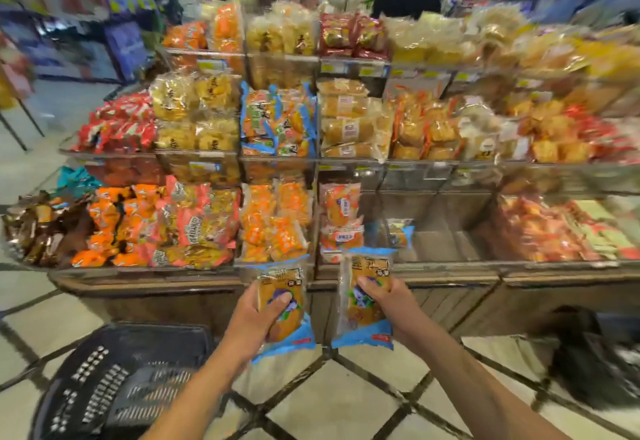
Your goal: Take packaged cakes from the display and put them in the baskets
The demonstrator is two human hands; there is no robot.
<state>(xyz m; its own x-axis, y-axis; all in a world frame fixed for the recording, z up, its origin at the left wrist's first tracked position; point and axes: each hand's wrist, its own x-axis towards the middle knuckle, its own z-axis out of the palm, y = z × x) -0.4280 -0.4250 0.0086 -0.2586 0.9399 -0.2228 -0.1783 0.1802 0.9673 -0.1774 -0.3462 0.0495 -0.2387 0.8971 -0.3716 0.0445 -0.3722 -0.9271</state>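
While the black basket point(121, 380) is sitting low left, the left hand point(254, 316) is gripping the first cake pack point(282, 301) and the right hand point(389, 301) is gripping the second cake pack point(363, 315). Both are hanging over open tiled floor point(346, 405) before the display point(156, 282) edge. A blurred dark basket point(595, 353) is sitting far right.

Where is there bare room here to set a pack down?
Bottom tier: the compartment right of the orange-and-white packs is nearly bare, holding one blue-edged pack. The black basket at lower left looks empty. Floor tiles between the forearms are bare. Other bins are crammed.
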